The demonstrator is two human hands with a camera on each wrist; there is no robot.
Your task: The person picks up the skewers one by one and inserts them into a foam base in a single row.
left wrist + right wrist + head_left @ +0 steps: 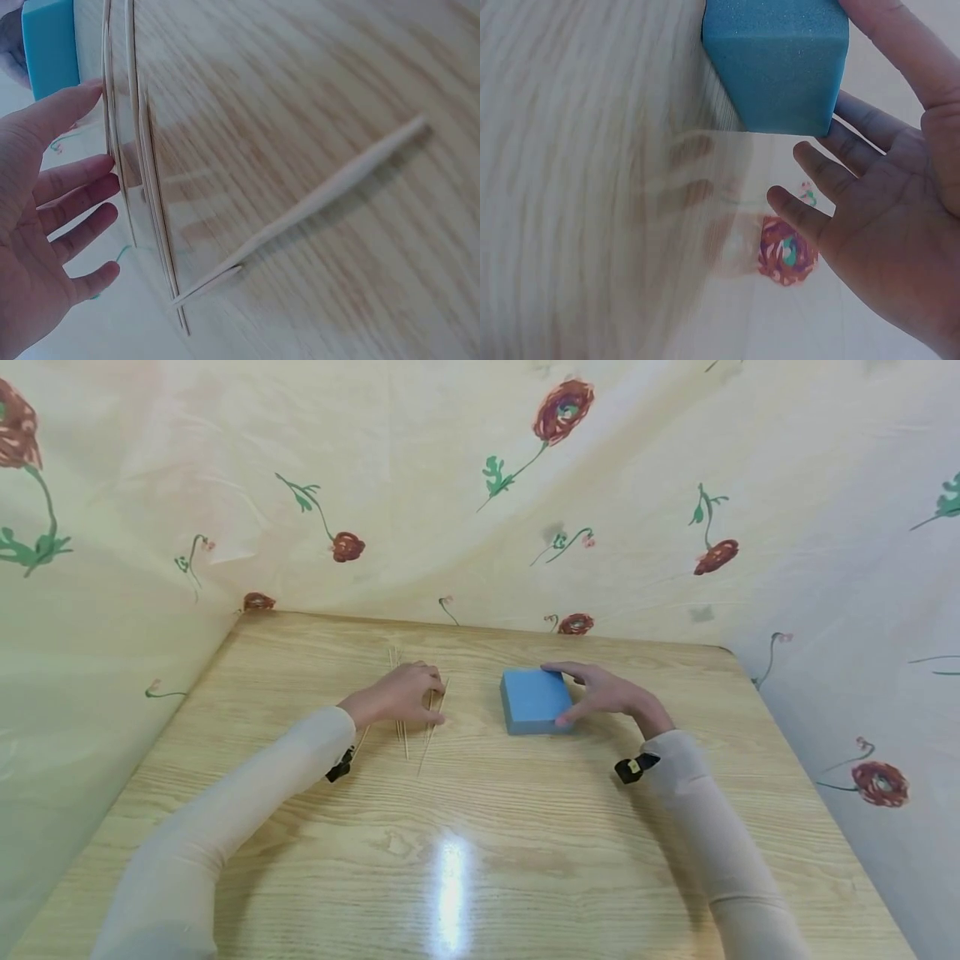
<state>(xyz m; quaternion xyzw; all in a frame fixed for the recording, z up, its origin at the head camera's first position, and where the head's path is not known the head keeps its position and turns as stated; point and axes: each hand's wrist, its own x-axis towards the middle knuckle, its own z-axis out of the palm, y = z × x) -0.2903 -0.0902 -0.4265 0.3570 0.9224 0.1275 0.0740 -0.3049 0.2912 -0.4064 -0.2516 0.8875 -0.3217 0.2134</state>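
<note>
A blue block [537,700], foam-like in texture, sits on the table right of centre. My right hand [609,692] holds it from the right, the thumb at its near edge and the fingers at its far edge. In the right wrist view, the block [780,67] lies between thumb and fingers, the other fingers spread. Several thin wooden sticks [406,739] lie left of the block, partly hidden under my left hand [401,695]. Seen from the left wrist, that hand's relaxed fingers and thumb come right beside the outermost sticks [112,112]; contact is hard to tell.
The wood-grain table [360,860] has a bright glare spot near its front. A flower-printed sheet [420,468] rises behind and at both sides. Close to the left wrist camera, a single stick [322,199] lies at an angle to the others.
</note>
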